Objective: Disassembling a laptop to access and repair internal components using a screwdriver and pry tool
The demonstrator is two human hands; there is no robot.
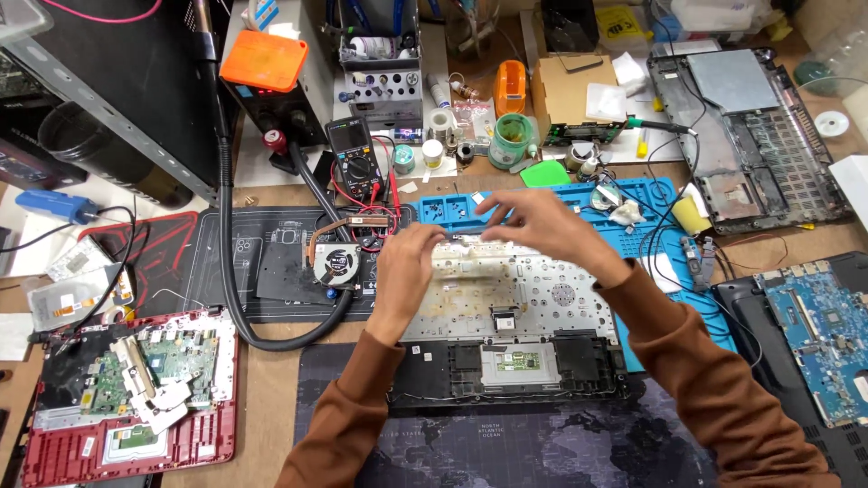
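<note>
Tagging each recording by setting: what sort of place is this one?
Most likely an electronics or laptop repair bench. Both hands work on an opened laptop base; a multimeter stands behind it, and another dismantled red laptop and a bare blue circuit board lie on either side.

Under my fingers lies an opened laptop base (506,325), flat and inner side up. Its upper part is a silvery metal keyboard backplate (515,294), perforated with many small holes and stained yellowish in patches. My left fingertips rest on its upper left corner; my right fingers are at its top edge, just right of them. Below my fingers, toward me, the black plastic palmrest section (452,366) holds a grey touchpad board (518,363) at its middle. A thin strip along the top edge, possibly tape, is blurred.
</note>
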